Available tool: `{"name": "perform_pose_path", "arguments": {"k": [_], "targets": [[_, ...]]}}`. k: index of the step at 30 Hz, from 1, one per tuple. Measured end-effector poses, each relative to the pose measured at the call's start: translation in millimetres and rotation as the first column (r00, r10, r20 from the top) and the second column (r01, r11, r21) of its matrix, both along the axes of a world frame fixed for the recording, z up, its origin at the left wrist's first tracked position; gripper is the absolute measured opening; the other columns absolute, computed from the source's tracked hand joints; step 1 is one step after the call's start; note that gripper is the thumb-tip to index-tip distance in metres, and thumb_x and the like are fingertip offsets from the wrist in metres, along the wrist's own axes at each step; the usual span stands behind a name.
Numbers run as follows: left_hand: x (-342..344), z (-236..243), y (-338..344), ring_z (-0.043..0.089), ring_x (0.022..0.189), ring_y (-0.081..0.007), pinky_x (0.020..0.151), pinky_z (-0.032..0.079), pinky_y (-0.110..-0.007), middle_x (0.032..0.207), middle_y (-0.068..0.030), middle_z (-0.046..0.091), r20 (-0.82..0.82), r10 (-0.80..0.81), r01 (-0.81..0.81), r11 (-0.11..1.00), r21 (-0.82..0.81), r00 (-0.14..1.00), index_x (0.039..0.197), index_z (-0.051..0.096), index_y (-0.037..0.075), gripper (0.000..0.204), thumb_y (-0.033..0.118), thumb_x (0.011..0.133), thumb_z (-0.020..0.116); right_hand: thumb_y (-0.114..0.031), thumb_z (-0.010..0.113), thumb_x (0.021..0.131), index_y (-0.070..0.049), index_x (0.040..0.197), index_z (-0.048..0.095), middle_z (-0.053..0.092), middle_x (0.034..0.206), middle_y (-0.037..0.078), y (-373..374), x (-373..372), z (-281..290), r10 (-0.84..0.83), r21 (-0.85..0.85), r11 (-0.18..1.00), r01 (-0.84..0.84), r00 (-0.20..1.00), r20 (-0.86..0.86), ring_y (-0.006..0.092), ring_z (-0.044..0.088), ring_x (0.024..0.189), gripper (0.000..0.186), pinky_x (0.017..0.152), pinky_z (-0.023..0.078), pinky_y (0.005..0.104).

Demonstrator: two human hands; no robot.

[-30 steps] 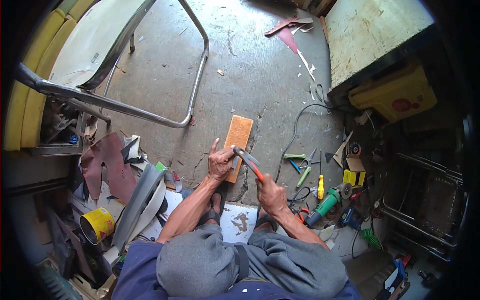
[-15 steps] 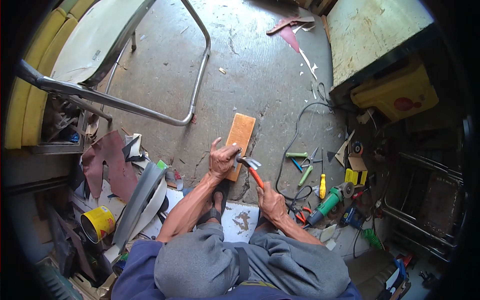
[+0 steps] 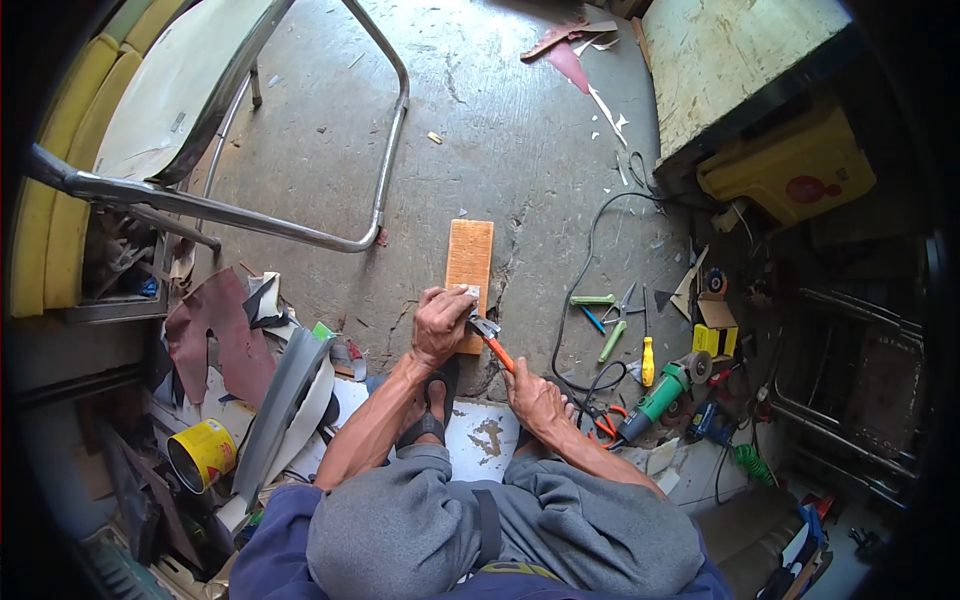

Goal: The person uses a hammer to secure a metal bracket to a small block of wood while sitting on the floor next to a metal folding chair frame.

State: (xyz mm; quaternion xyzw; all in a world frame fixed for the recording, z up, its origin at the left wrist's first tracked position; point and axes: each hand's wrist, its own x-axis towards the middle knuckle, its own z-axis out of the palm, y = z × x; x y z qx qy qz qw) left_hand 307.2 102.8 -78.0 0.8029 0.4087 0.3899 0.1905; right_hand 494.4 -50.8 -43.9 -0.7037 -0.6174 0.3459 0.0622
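Observation:
A flat wooden block [image 3: 469,248] lies on the concrete floor in front of my feet. Over its near half, my left hand [image 3: 440,325] is closed, with the fingers pinched on a small pale grey piece [image 3: 473,294] whose kind I cannot make out. My right hand [image 3: 537,400] is wrapped round the orange handle of a claw hammer [image 3: 500,353]. The hammer's metal head is right beside my left fingertips, over the block's right edge. Whether it touches the small piece is hidden.
To the right lie green-handled pliers [image 3: 612,341], a yellow screwdriver [image 3: 647,362], a green angle grinder [image 3: 660,400] and a black cable [image 3: 590,262]. A metal-framed chair [image 3: 385,170] stands at far left. Nearer left are maroon material scraps [image 3: 222,330] and a yellow can [image 3: 203,453].
The block now lies straighter, its far end swung left. My left hand's raised finger has curled in. The hammer has shifted slightly left and down, still in my right hand.

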Motion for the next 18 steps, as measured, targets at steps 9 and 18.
{"name": "perform_pose_path", "arguments": {"k": [9, 18], "targets": [[6, -13, -13, 0.069, 0.081, -0.0256, 0.086, 0.049, -0.036, 0.092, -0.0096, 0.077, 0.108, 0.284, -0.211, 0.875, -0.436, 0.953, 0.102, 0.077, 0.007, 0.016, 0.015, 0.088, 0.075, -0.035, 0.054, 0.104, -0.007, 0.107, 0.051, 0.061, 0.066, 0.026, -10, 4, 9, -0.229, 0.055, 0.97, 0.239, 0.963, -0.141, 0.0508, 0.063, 0.065, 0.029, 0.054, 0.044, 0.0569], [5, -20, -15, 0.07, 0.078, -0.0239, 0.09, 0.043, -0.037, 0.092, -0.0089, 0.077, 0.002, 0.19, -0.184, 0.953, -0.242, 0.982, 0.099, 0.077, 0.008, 0.014, 0.017, 0.09, 0.073, -0.028, 0.057, 0.103, -0.003, 0.106, 0.052, 0.056, 0.063, 0.025, -6, 10, 0, -0.281, 0.147, 0.939, 0.312, 0.939, -0.199, 0.0493, 0.063, 0.065, 0.026, 0.051, 0.045, 0.0512]]}}
